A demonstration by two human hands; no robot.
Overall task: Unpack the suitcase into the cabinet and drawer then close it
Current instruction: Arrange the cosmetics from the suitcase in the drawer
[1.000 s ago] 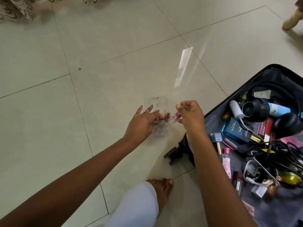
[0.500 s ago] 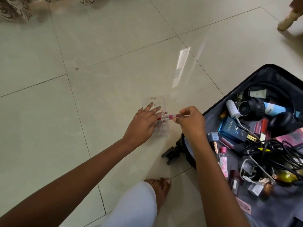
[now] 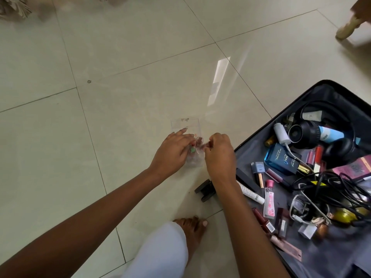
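An open black suitcase [image 3: 329,91] lies on the floor at the right, full of cosmetics, a blue perfume box [image 3: 281,159], headphones [image 3: 339,149], cables and small tubes. A clear plastic organiser [image 3: 185,125] stands on the tiles just left of it, with small coloured items inside. My left hand [image 3: 170,151] rests on the organiser's near part with fingers spread. My right hand [image 3: 219,155] pinches a small clear tube with a pink end [image 3: 200,143] over the organiser.
A bare foot [image 3: 192,231] and a white trouser leg [image 3: 160,253] are on the floor below the hands. The suitcase wheel [image 3: 204,190] sticks out beside my right wrist. A furniture leg [image 3: 347,29] stands at the top right, fabric fringe at the top left.
My right hand has moved left and down with the small tube, bringing it into the organiser. My left hand has stayed on the organiser.
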